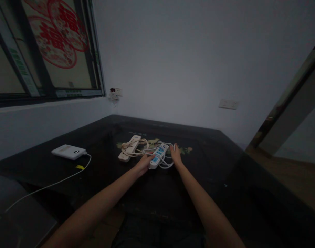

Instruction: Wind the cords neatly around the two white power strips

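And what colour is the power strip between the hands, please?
White with blue panels, in head view.

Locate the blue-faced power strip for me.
The blue-faced power strip is just below the middle of the head view, between the left hand and right hand, to the right of the cream power strip.

Tabletop backs onto the far wall. Near its middle there's one power strip, between the left hand and right hand. Second power strip lies just left of that, with its cord looped over it. Way further left sits a device, its cable running off the tabletop's left side. Wall socket's behind, off to the right.
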Tool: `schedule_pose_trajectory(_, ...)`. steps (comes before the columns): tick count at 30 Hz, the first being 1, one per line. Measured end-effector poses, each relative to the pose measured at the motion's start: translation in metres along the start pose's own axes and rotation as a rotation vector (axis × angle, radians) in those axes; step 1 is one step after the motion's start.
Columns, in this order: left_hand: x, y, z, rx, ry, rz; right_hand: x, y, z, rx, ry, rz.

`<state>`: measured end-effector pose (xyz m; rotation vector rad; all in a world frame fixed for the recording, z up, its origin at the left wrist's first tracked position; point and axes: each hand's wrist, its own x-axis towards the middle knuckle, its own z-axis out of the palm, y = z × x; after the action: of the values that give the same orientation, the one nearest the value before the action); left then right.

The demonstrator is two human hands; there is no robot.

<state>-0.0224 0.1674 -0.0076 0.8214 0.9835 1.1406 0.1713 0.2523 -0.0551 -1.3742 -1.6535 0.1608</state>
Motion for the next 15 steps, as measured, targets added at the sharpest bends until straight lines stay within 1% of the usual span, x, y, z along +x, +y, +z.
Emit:
schedule_pose_trajectory(2,0.002,0.002,-0.002,0.032,-0.054,0.018,0.006,-0.005,0.014,0.041,0.001,0.074)
schedule_pose_trajectory(3,0.003,0.003,-0.003,0.051,-0.067,0.031,0.009,-0.007,0.02,0.068,0.002,0.112)
schedule_pose_trajectory(5,0.005,0.006,-0.007,0.092,-0.072,0.06,0.013,-0.012,0.028,0.123,-0.01,0.145)
schedule_pose_trajectory(8,0.006,0.008,-0.013,0.146,-0.09,0.09,0.018,-0.016,0.034,0.201,-0.021,0.171)
schedule_pose_trajectory(11,0.005,0.01,-0.02,0.217,-0.149,0.089,0.022,-0.019,0.038,0.268,-0.02,0.196)
schedule_pose_trajectory(15,-0.004,0.017,-0.035,0.391,-0.206,0.116,0.024,-0.023,0.047,0.354,-0.023,0.223)
